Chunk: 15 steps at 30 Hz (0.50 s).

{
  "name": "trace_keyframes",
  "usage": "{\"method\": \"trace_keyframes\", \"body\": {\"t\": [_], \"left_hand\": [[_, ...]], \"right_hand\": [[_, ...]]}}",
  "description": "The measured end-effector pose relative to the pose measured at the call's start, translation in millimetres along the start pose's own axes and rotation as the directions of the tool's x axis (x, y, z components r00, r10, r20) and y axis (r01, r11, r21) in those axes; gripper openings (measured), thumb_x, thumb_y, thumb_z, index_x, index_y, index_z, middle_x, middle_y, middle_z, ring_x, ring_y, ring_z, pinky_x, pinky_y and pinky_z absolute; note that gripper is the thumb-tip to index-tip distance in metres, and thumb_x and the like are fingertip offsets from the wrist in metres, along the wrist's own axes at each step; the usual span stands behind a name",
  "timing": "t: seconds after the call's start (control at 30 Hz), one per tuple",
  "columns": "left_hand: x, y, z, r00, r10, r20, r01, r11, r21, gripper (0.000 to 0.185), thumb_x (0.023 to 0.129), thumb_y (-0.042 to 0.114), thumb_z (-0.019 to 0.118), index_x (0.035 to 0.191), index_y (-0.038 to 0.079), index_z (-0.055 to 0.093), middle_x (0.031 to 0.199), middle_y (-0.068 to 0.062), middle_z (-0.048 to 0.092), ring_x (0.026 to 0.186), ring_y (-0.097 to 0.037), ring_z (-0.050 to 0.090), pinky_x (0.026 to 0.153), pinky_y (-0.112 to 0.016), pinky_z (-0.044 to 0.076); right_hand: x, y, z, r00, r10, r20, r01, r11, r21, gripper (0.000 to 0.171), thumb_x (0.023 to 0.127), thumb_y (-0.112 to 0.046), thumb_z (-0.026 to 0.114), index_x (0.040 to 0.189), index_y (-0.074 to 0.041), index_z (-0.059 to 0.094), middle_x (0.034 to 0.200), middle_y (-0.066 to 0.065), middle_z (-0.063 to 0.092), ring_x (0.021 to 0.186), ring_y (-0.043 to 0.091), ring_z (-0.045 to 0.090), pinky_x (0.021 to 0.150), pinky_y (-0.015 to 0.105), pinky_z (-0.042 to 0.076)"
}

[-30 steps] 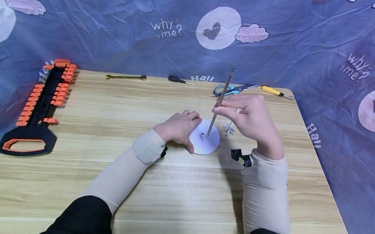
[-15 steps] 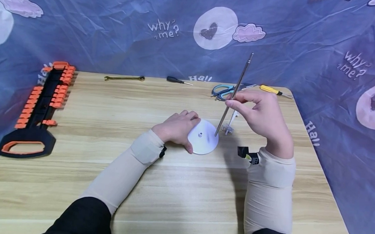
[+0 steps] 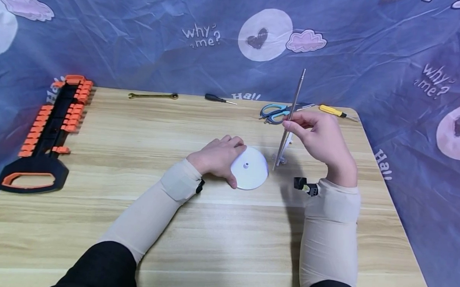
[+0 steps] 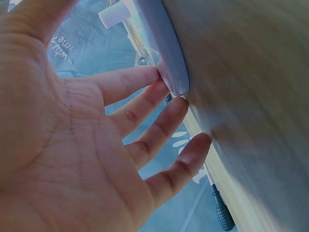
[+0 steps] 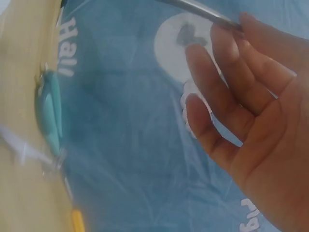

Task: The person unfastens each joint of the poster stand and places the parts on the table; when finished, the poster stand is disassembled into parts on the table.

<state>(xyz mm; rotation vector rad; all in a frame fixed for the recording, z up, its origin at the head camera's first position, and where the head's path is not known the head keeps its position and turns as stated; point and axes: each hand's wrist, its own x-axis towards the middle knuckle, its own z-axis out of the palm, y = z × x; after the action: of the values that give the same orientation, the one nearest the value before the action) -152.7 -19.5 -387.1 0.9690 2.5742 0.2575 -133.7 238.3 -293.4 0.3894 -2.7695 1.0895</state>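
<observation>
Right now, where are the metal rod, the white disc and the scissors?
metal rod (image 3: 292, 110), head view, mid shaft just above the pinching fingers.
white disc (image 3: 253, 175), head view, bare top face right of the centre peg.
scissors (image 3: 273, 111), head view, blue handle loops at the table's far edge.

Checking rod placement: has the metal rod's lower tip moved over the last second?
Yes. The metal rod tip moved right, off the white disc onto the table.
</observation>
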Motion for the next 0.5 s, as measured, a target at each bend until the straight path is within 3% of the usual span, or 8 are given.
{"method": "trace_keyframes", "body": {"t": [0.27, 0.5], "left_hand": [[0.6, -0.5, 0.6, 1.000, 0.002, 0.005, -0.002, 1.000, -0.003, 0.130, 0.061, 0.064, 0.097, 0.165, 0.012, 0.038, 0.166, -0.005, 0.037, 0.142, -0.026, 0.040, 0.112, -0.048, 0.045], [0.3, -0.2, -0.1, 1.000, -0.002, 0.009, 0.002, 1.000, -0.002, 0.130, 0.061, 0.064, 0.097, 0.165, 0.012, 0.037, 0.166, -0.005, 0.036, 0.143, -0.026, 0.040, 0.113, -0.049, 0.044]], "right_hand": [[0, 29, -7, 0.991, 0.132, 0.014, -0.132, 0.991, -0.014, 0.024, 0.104, -0.031, 0.070, 0.117, -0.012, 0.077, 0.090, 0.005, 0.075, 0.074, 0.005, 0.063, 0.064, 0.025, 0.042], [3, 56, -13, 0.969, 0.220, 0.113, -0.215, 0.975, -0.054, 0.032, 0.106, -0.022, 0.066, 0.132, -0.004, 0.067, 0.084, 0.011, 0.074, 0.070, 0.005, 0.062, 0.063, 0.027, 0.041]]}}
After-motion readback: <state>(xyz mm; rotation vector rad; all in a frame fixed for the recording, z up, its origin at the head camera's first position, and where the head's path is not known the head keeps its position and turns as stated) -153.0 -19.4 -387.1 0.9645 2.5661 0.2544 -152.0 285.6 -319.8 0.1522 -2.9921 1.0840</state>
